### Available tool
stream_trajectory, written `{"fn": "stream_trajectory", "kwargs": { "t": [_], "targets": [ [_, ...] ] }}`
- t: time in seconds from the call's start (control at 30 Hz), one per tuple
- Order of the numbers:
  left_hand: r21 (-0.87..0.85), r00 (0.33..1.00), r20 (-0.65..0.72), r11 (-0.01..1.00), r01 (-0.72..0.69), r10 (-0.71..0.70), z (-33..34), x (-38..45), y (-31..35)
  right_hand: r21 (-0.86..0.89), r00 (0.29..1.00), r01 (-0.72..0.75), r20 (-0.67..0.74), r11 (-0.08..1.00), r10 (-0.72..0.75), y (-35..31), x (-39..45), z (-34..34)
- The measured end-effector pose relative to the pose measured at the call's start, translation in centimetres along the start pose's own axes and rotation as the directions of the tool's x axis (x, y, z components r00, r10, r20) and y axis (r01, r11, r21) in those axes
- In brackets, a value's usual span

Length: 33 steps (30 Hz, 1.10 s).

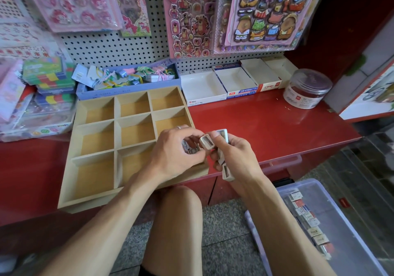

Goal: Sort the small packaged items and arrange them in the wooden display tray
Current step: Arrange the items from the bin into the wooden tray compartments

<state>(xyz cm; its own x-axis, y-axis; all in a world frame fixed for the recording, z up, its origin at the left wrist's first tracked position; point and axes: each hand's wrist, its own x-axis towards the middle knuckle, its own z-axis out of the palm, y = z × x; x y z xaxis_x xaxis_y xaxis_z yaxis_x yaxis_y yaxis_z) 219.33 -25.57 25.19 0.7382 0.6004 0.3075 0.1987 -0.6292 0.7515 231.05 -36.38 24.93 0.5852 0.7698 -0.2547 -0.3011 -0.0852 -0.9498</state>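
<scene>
Above the near right corner of a pale wooden nine-compartment tray (93,139) on a red counter (266,122), both hands pinch small silver packaged items (207,141): left hand (177,150), right hand (234,154).

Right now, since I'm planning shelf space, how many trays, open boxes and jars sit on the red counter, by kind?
Nine-compartment wooden display tray: 1
Open white cardboard boxes: 4
Lilac plastic tray: 1
Clear round plastic jar: 1
Total: 7
</scene>
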Motion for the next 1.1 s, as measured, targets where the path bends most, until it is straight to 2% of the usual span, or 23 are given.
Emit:
{"fn": "stream_trajectory", "kwargs": {
  "t": [0.1, 0.17, 0.3, 0.43, 0.5, 0.53, 0.63, 0.7, 0.77, 0.9, 1.0, 1.1],
  "targets": [
    [-0.053, 0.999, -0.027, 0.998, 0.027, -0.028, -0.8, 0.0, -0.2, 0.016, 1.000, 0.000, -0.030, 1.000, 0.001, -0.1, 0.0, -0.5],
    [-0.033, 0.999, -0.020, 0.999, 0.042, -0.043, -1.2, 0.0, -0.4, -0.070, 0.998, 0.031, -0.047, 0.997, -0.034, -0.3, 0.0, -0.7],
    [-0.053, 0.999, 0.013, 0.997, 0.050, -0.050, -1.6, 0.0, -0.5, -0.236, 0.993, 0.112, 0.066, 0.965, -0.099, -0.6, 0.0, 0.4],
    [-0.127, 0.999, 0.004, 0.991, 0.045, -0.045, -2.2, 0.0, -0.4, -0.158, 0.985, 0.072, 0.165, 0.985, -0.045, -0.6, -0.1, 1.6],
    [-0.131, 0.998, 0.009, 0.990, 0.060, -0.059, -2.8, -0.1, -0.6, -0.115, 0.988, 0.033, 0.154, 0.993, -0.015, -0.6, -0.1, 1.8],
    [-0.086, 0.998, 0.009, 0.994, 0.069, -0.069, -3.1, -0.2, -0.8, -0.082, 0.992, 0.009, 0.124, 0.997, 0.002, -0.6, 0.0, 1.8],
    [0.212, 0.996, 0.050, 0.975, 0.062, -0.074, -3.8, -0.4, -1.7, 0.044, 0.997, -0.061, 0.047, 0.997, 0.059, -0.6, 0.1, 1.4],
    [0.380, 0.984, 0.154, 0.925, 0.022, -0.087, -3.9, -0.5, -2.3, 0.079, 0.997, -0.079, 0.024, 0.994, 0.077, -0.6, 0.1, 0.9],
    [0.507, 0.954, 0.264, 0.862, -0.010, -0.144, -3.7, -0.7, -2.8, 0.022, 0.996, -0.086, 0.008, 0.996, 0.086, -0.5, 0.1, 0.5],
    [0.616, 0.931, 0.341, 0.779, -0.118, -0.128, -3.1, -0.7, -2.8, -0.103, 0.995, -0.093, 0.014, 0.990, 0.095, 0.3, 0.2, -0.1],
    [0.674, 0.949, 0.296, 0.728, -0.127, -0.109, -2.5, -0.7, -2.8, -0.108, 0.997, -0.071, 0.026, 0.992, 0.074, 0.4, 0.1, -0.1],
    [0.677, 0.953, 0.290, 0.723, -0.138, -0.090, -2.2, -0.7, -3.1, -0.096, 0.997, -0.073, 0.008, 0.993, 0.074, 0.4, 0.1, -0.3]
  ]
}}
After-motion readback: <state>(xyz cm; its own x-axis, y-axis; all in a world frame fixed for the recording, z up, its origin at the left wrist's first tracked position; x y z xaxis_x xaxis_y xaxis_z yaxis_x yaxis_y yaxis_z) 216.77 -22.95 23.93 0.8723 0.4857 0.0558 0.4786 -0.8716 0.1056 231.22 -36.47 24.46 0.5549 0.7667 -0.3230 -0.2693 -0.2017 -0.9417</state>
